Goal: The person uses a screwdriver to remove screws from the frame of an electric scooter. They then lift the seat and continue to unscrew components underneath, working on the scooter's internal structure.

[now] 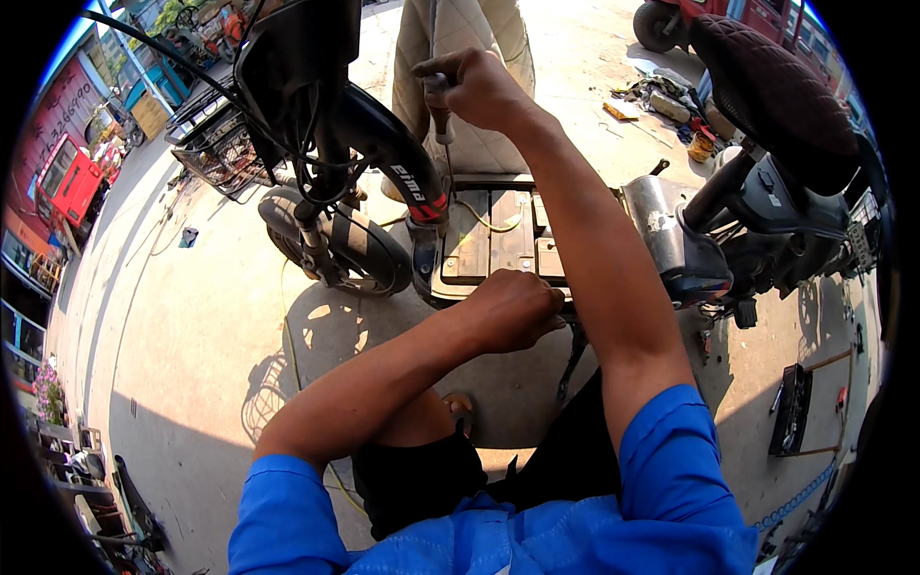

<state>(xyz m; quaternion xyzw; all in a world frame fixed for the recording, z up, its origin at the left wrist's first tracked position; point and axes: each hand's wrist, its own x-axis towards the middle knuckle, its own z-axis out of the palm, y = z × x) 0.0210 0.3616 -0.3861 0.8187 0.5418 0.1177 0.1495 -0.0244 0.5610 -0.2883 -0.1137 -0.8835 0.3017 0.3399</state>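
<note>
An electric bike stands across in front of me, its black frame tube (pixel 383 144) on the left. Low in its middle, several block batteries (pixel 489 240) sit side by side in an uncovered tray. My right hand (pixel 476 91) is raised over the tray's far side, closed round a screwdriver (pixel 441 126). The screwdriver points down, its shaft reaching toward the far left corner of the tray. At the tray's near edge is my left hand (pixel 513 311), its fingers curled; whatever they hold is hidden. A yellow wire (pixel 489 222) loops over the batteries.
Quilted beige cloth (pixel 489 144) hangs just beyond the tray. The bike's front wheel (pixel 335 244) is at left, its brown seat (pixel 776 86) at upper right. A black tool case (pixel 790 410) lies on the ground at right. A red vehicle (pixel 72 182) stands far left.
</note>
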